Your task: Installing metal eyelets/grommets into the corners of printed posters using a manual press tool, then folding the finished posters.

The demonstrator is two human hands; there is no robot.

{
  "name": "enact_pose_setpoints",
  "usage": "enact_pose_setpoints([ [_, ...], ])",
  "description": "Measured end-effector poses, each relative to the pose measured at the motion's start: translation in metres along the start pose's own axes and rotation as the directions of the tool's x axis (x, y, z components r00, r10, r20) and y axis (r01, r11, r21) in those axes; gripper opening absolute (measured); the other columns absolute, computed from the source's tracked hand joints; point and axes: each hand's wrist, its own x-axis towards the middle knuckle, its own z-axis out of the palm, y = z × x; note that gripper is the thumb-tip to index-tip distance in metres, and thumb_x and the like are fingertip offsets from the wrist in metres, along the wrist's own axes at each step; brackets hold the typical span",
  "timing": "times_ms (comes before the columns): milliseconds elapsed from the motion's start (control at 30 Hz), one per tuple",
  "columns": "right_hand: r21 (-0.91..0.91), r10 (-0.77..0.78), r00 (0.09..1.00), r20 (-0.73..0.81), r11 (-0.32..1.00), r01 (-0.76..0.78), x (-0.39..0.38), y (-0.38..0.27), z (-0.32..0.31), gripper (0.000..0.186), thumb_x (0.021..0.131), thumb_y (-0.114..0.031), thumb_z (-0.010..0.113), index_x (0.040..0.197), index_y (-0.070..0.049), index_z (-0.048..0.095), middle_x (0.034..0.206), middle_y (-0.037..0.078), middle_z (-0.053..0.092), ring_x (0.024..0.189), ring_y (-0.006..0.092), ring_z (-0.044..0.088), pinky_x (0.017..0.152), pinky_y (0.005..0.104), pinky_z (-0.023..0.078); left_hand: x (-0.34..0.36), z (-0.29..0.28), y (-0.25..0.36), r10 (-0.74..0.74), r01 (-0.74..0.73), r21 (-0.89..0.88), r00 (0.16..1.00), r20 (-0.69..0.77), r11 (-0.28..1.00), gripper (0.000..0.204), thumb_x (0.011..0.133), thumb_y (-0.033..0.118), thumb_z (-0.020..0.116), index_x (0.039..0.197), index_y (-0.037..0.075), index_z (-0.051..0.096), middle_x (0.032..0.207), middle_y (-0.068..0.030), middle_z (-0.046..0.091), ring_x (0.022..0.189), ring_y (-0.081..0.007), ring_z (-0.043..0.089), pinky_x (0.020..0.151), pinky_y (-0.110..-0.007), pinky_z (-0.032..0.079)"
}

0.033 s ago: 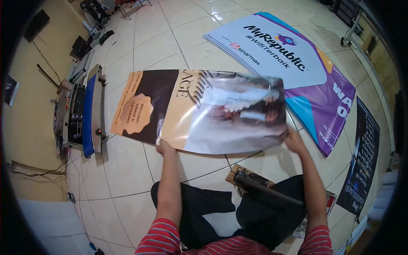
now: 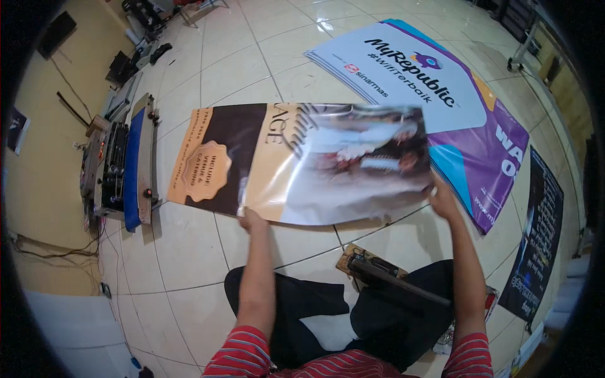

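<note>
A glossy printed banner (image 2: 268, 170), orange and dark brown with a photo of people at its right end, is held up sideways in front of me. My left hand (image 2: 253, 219) is closed on its near edge, left of the middle. At the near right corner, my right hand (image 2: 443, 196) grips the same banner. The sheet bows a little, and its right end overlaps the view of a stack of white and purple banners (image 2: 409, 94) on the floor. By my knees is a dark metal lever tool (image 2: 378, 268) on a small wooden base.
On the left stands a long machine (image 2: 113, 170) with a blue strip (image 2: 133, 170) along its side and cables behind. A dark banner (image 2: 532, 239) lies at the right. Pale tiles (image 2: 233, 57) cover the floor. A wheeled metal stand (image 2: 520, 53) is at the far right.
The banner and both my hands have shifted slightly to the right, and the right hand sits a little higher. The grip of both hands is the same.
</note>
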Motion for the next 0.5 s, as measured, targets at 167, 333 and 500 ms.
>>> enact_pose_setpoints([
  [167, 0.023, 0.200, 0.808, -0.555, 0.974, -0.226, 0.041, 0.060, -0.083, 0.060, 0.081, -0.009, 0.055, 0.134, -0.001, 0.031, 0.130, 0.022, 0.044, 0.119, 0.0324, 0.044, 0.097, 0.0367, 0.036, -0.152, 0.047, -0.114, -0.218, 0.296, -0.068, 0.822, 0.527, 0.953, 0.049, 0.084, 0.024, 0.061, 0.124, 0.004, 0.040, 0.120, -0.0106, 0.051, 0.108, -0.0252, 0.051, 0.096, -0.038, 0.041],
  [333, -0.081, 0.192, 0.892, -0.410, 0.966, -0.246, -0.068, 0.111, -0.065, 0.056, 0.082, -0.010, 0.056, 0.133, -0.001, 0.034, 0.128, 0.020, 0.046, 0.114, 0.0311, 0.048, 0.094, 0.0362, 0.039, -0.220, 0.047, -0.104, -0.439, 0.730, -0.410, 0.666, 0.603, 0.546, 0.046, 0.081, 0.030, 0.059, 0.116, 0.004, 0.048, 0.121, -0.0134, 0.050, 0.113, -0.0280, 0.045, 0.102, -0.042, 0.032],
  [500, 0.001, 0.301, 0.938, 0.172, 0.952, -0.305, -0.155, 0.023, -0.009, 0.050, 0.080, -0.011, 0.058, 0.128, -0.005, 0.044, 0.125, 0.015, 0.050, 0.101, 0.0249, 0.055, 0.084, 0.0335, 0.045, -0.207, -0.029, -0.059, -0.399, 0.506, -0.518, 0.862, 0.312, 0.690, 0.033, 0.080, 0.016, 0.052, 0.111, 0.004, 0.050, 0.120, -0.0125, 0.050, 0.112, -0.0259, 0.046, 0.100, -0.049, 0.035],
])
